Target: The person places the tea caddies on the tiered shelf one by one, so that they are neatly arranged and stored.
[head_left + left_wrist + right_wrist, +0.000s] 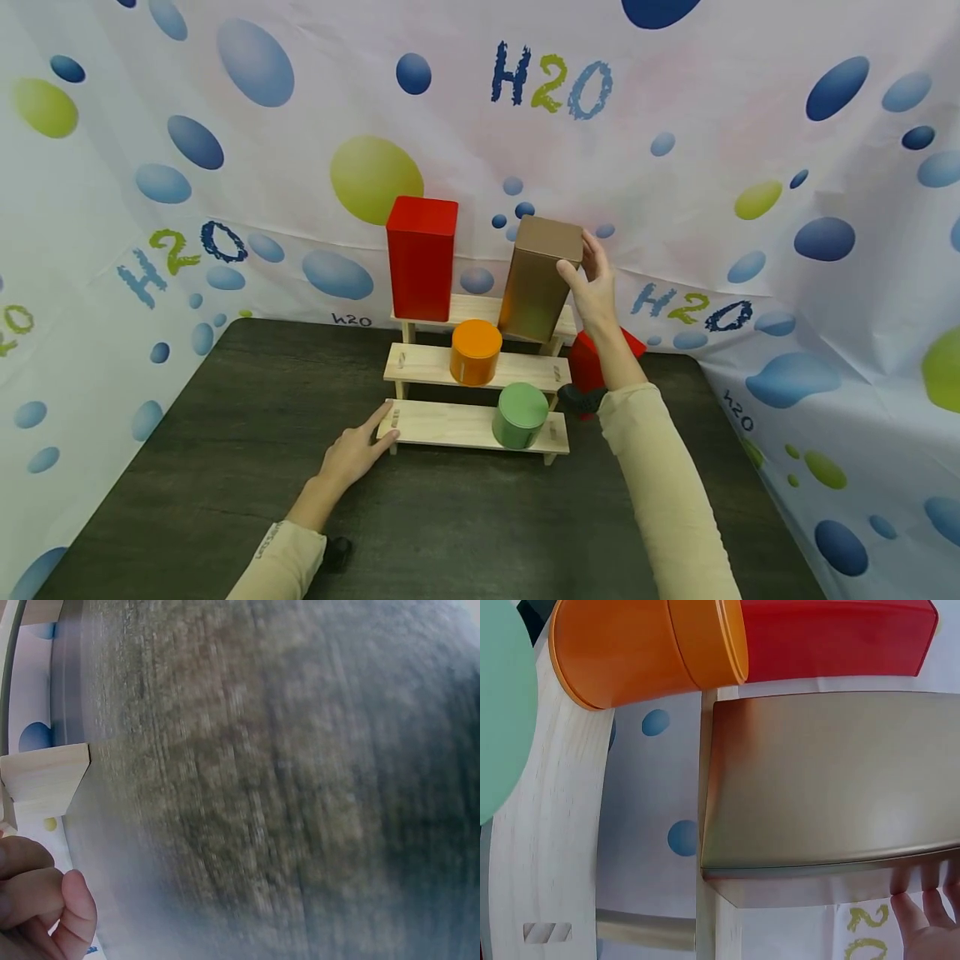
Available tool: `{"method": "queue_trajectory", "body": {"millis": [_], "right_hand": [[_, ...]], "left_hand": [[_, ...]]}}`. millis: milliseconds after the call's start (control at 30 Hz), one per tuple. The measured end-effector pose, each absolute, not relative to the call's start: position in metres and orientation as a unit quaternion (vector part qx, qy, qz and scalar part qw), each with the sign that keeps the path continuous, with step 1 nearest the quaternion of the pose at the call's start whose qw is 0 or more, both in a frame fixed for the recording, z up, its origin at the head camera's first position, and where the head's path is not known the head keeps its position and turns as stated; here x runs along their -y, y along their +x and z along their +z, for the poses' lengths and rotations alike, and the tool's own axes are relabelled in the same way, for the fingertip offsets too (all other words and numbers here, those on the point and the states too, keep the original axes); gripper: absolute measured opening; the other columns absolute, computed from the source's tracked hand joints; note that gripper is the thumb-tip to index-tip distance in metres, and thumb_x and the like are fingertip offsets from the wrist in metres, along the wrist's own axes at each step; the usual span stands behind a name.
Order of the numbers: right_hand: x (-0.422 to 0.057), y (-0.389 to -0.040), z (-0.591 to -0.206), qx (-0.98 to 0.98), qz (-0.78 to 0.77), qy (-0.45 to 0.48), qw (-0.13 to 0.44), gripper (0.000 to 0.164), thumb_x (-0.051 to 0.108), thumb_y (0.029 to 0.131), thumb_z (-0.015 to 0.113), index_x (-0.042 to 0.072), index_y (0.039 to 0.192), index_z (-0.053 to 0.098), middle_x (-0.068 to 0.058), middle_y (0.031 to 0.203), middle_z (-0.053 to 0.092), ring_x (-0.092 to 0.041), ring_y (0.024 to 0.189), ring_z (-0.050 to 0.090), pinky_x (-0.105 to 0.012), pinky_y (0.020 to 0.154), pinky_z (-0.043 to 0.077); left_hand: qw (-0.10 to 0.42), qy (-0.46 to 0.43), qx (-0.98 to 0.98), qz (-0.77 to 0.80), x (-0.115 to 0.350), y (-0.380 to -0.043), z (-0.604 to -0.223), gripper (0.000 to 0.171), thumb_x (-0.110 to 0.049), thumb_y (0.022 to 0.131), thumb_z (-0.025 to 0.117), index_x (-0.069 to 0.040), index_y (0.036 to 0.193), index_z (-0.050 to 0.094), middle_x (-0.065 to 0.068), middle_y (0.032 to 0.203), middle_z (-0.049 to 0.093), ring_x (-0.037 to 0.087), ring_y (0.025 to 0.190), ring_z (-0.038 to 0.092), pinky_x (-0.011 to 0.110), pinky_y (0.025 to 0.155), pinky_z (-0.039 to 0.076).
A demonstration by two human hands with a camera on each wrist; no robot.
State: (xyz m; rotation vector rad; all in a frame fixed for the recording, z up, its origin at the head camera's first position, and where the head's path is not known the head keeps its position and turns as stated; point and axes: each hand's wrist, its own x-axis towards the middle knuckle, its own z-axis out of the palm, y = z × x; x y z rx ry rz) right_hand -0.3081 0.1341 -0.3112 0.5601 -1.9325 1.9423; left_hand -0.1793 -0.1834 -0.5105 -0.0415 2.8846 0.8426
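My right hand grips a tall gold box near its top right, thumb at the front and fingers behind. The box is at the right of the top step of a three-step wooden stand, its top leaning right in the head view. The right wrist view shows the gold box up close, with fingertips against its side. My left hand holds the left end of the lowest step, index finger on top and thumb at the front edge. In the left wrist view its fingers look curled.
A tall red box stands at the top step's left. An orange round tin sits on the middle step, a green round tin on the lowest. Another red box is right of the stand, partly behind my right arm. Dark table; patterned curtain behind.
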Motion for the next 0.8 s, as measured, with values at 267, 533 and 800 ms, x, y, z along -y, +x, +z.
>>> {"method": "queue_trajectory", "body": {"millis": [267,533,800], "right_hand": [[-0.126,-0.313,-0.313,0.680,0.687,0.187,0.175,0.079,0.031,0.080,0.068,-0.004,0.140,0.030,-0.022,0.139,0.036,-0.032,0.128,0.034,-0.039,0.106,0.025],[-0.122,-0.331,-0.323,0.711,0.653,0.149,0.214,0.052,0.004,0.086,0.062,0.002,0.135,0.044,-0.018,0.129,0.049,-0.027,0.113,0.049,-0.030,0.093,0.042],[-0.121,-0.321,-0.321,0.756,0.605,0.139,0.208,0.056,0.012,0.085,0.065,0.007,0.136,0.043,-0.017,0.124,0.049,-0.028,0.106,0.052,-0.024,0.080,0.046]], "left_hand": [[0.066,-0.017,-0.958,0.277,0.183,-0.180,-0.513,0.067,-0.054,0.089,0.047,-0.025,0.145,0.026,0.004,0.055,0.040,0.012,0.045,0.024,0.026,0.040,0.023],[0.067,-0.017,-0.959,0.276,0.182,-0.180,-0.512,0.068,-0.055,0.089,0.047,-0.024,0.145,0.026,0.002,0.053,0.037,0.010,0.043,0.023,0.024,0.039,0.022],[0.054,-0.008,-0.960,0.276,0.183,-0.180,-0.515,0.068,-0.057,0.089,0.045,-0.023,0.145,0.026,0.001,0.051,0.035,0.009,0.042,0.020,0.023,0.038,0.020]]}}
